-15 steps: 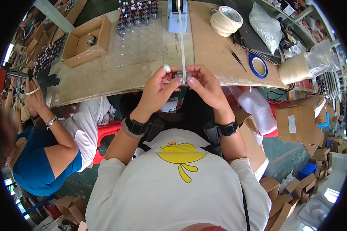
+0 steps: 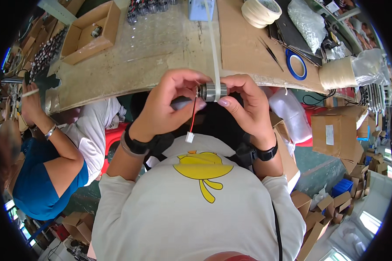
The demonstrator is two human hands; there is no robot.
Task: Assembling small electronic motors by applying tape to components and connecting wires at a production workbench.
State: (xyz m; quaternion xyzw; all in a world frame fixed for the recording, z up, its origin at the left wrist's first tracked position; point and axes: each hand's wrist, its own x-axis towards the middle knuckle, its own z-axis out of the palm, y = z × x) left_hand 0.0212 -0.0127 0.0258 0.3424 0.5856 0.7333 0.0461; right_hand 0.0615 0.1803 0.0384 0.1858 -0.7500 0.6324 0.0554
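Observation:
Between both hands, just off the table's front edge, I hold a small silver cylindrical motor [image 2: 210, 92]. My left hand [image 2: 167, 100] grips its left end, fingers above and thumb below. At the other end, my right hand [image 2: 247, 102] has thumb and forefinger closed on the motor. Red and dark wires hang from the motor's left end to a white connector [image 2: 190, 137]. A pale tape strip [image 2: 215, 52] runs down from the blue tape dispenser [image 2: 201, 10] and lies against the motor's side.
An open cardboard box [image 2: 91, 32] holds one motor; several wired motors [image 2: 148, 8] stand at the back. Masking tape rolls [image 2: 261, 12], tweezers [image 2: 271, 54] and a blue tape roll [image 2: 296, 64] lie at right. A co-worker [image 2: 50, 169] sits at left.
The motor has come toward me and turned, so its connector now hangs down. Tape remains stretched to it. My hands have spread wider around it.

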